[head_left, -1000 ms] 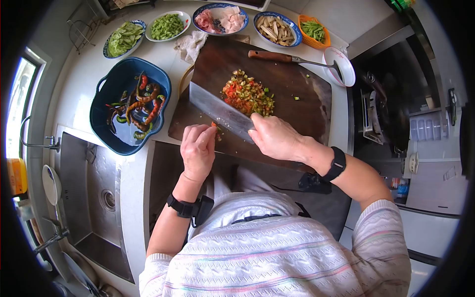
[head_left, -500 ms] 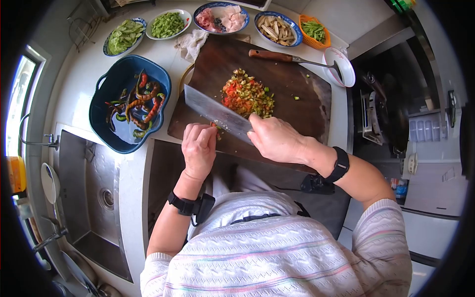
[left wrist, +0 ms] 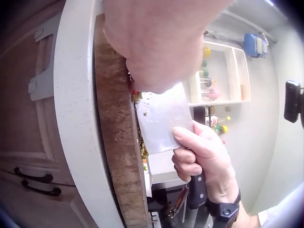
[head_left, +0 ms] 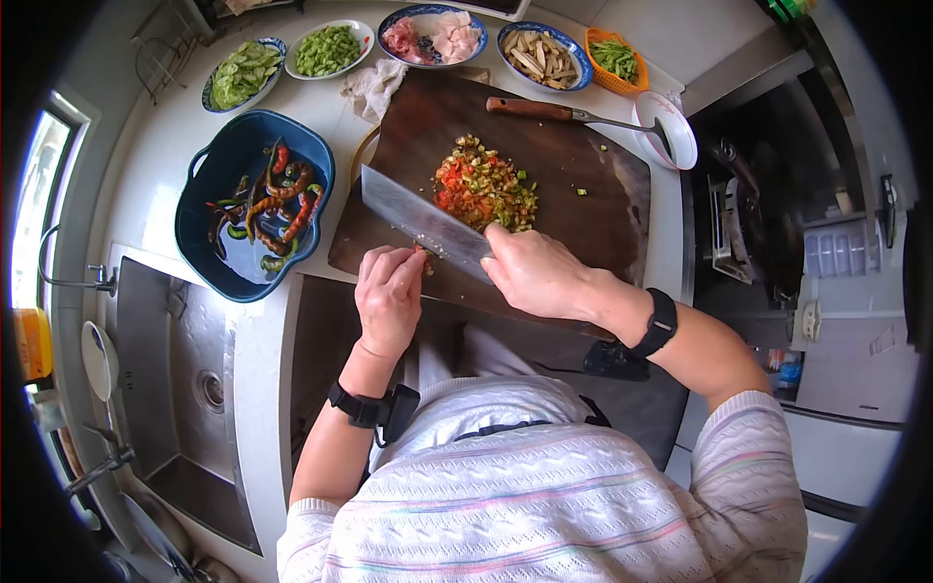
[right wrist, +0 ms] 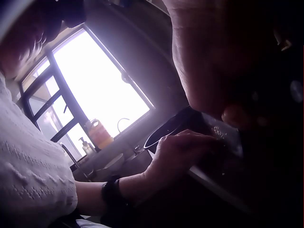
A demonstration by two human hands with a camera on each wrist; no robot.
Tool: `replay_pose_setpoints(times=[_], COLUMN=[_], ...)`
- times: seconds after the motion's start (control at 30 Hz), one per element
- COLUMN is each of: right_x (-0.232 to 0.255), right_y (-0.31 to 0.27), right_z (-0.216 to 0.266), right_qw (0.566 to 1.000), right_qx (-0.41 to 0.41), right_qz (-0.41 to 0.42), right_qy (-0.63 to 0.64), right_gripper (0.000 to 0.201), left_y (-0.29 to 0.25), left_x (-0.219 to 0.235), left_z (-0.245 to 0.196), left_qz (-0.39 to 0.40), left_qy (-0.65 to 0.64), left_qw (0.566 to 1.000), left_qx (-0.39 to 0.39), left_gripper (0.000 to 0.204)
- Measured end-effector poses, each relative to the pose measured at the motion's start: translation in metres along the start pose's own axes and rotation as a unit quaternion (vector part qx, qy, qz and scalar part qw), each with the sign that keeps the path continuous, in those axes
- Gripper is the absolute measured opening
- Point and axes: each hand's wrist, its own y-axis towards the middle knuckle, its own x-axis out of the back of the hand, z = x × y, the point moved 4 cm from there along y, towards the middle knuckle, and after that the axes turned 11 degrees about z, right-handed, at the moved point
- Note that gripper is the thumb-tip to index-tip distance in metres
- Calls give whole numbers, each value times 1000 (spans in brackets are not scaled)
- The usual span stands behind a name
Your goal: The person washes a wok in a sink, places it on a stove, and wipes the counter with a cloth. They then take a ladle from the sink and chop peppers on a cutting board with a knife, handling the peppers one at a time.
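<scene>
My right hand [head_left: 539, 272] grips a cleaver [head_left: 423, 219] by its black handle [left wrist: 196, 191]; in the left wrist view the thumb lies against the blade's side. Small seeds and bits cling to the blade. At the board's near left edge, my left hand [head_left: 389, 301] pinches a small piece of red pepper [head_left: 425, 255], mostly hidden by the fingers. The blade stands right beside those fingertips. Beyond the cleaver, a heap of chopped red and green peppers [head_left: 484, 185] lies on the dark wooden cutting board [head_left: 593, 233].
A blue basin [head_left: 187, 228] holding whole peppers in water stands left of the board, behind the sink [head_left: 194, 330]. Plates and bowls with sliced vegetables and meat [head_left: 455, 37] line the back. A wooden-handled spatula [head_left: 530, 109] reaches across the board into a white bowl [head_left: 684, 136].
The cleaver has shifted slightly left, staying close to the left fingertips. My left hand keeps pinching the pepper piece in nearly the same spot. The chopped heap looks the same.
</scene>
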Motion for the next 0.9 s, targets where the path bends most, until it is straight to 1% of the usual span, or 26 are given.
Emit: replay_pose_setpoints(times=[0.07,0.17,0.37,0.43,0.47,0.57,0.7,0.77,0.8,0.9], right_x=[3,-11,-8,-3,0,7,8,-4,-5,0], right_y=[-4,6,5,1,-1,-6,-8,1,0,-2], right_z=[3,-2,-11,-19,-20,-14,-9,-14,-15,-14], right_qw=[1000,1000,1000,1000,1000,999,999,999,1000,1000], right_qx=[-6,0,3,-5,-22,-40,-43,-31,-9,-24], right_qz=[8,13,-7,-20,-1,10,13,12,-11,3], right_qy=[13,13,7,-2,-7,-9,-1,-16,-9,0], right_gripper=[20,21,22,23,21,21,20,20,20,21], left_y=[-1,0,6,12,16,15,17,16,15,15], left_x=[0,-2,-5,-9,-11,-14,-13,-12,-12,-11], left_z=[0,0,1,0,-1,2,1,1,2,2], left_qz=[-10,-12,5,4,2,1,14,8,7,14], left_qy=[4,6,-8,-10,-13,-33,-28,-24,-23,-25], left_qw=[1000,1000,1000,1000,1000,999,999,1000,1000,999], left_qx=[-1,-2,-16,-13,-14,-11,-5,-6,-6,-21], left_gripper=[25,25,23,19,16,19,18,18,18,19])
